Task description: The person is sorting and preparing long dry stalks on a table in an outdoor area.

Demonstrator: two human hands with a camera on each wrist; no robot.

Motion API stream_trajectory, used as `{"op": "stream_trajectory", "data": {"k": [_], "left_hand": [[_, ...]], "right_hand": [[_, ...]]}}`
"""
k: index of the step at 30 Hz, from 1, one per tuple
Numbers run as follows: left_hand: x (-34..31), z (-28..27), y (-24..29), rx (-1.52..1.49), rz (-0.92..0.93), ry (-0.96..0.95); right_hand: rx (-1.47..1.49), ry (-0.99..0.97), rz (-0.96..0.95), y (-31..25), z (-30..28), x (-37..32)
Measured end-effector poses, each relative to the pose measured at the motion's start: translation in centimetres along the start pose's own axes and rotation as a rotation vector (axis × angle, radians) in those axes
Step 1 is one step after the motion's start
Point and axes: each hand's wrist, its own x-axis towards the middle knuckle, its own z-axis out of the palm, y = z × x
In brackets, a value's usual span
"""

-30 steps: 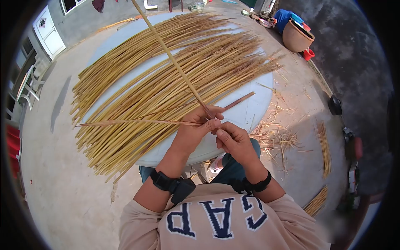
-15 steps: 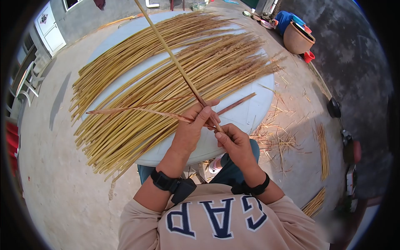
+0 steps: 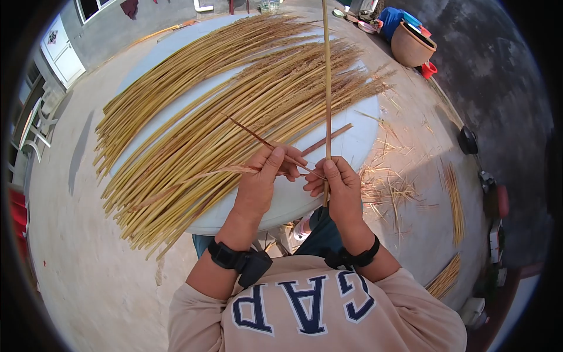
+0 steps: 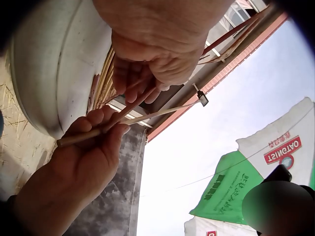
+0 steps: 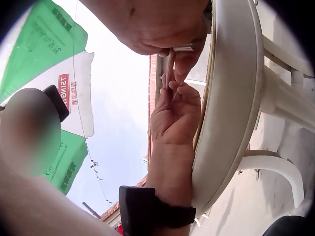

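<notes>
A long pale stalk [image 3: 328, 88] stands almost straight away from the person in the head view, its near end gripped by my right hand [image 3: 343, 188]. Thumb and fingers of my left hand [image 3: 258, 179] pinch a thin reddish-brown husk strip [image 3: 249, 132], which reaches across to the stalk beside the right fingers. From the same hand a second, paler dry husk [image 3: 187, 183] trails left over the stalks. Seen from the left wrist, the right hand [image 4: 81, 152] wraps the stalk's cut end [image 4: 71, 139]. The right wrist view shows both hands' fingertips close together, partly hiding the strip.
Two broad rows of seed-headed stalks [image 3: 193, 149] cover much of the round white table [image 3: 281, 202]. A short reddish piece [image 3: 331, 138] lies near its right side. Husk scraps [image 3: 390, 190] and small stalk bundles [image 3: 454, 205] lie on the ground. A clay pot [image 3: 412, 46] stands far right.
The stalk has swung from leaning up-left to nearly straight ahead and passed from the left hand's grip into the right's. The hands have drawn apart slightly, a strip between them.
</notes>
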Motion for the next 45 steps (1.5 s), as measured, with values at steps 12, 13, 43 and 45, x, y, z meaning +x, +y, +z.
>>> {"op": "stream_trajectory", "data": {"k": [12, 13, 43, 45], "left_hand": [[-0.5, 0.5, 0.5, -0.028, -0.524, -0.568], [-0.6, 0.5, 0.0, 0.001, -0.47, -0.606], [0.8, -2.5, 0.6, -0.073, 0.121, 0.148], [0.9, -2.4, 0.7, -0.078, 0.118, 0.163]], "right_hand": [[-0.09, -0.09, -0.078, -4.3, -3.6, 1.1], [-0.124, -0.118, -0.074, -4.4, -3.2, 0.9], [-0.759, -0.233, -0.475, -1.8, -0.7, -0.4], [-0.776, -0.233, -0.47, -2.0, -0.6, -0.3]]}}
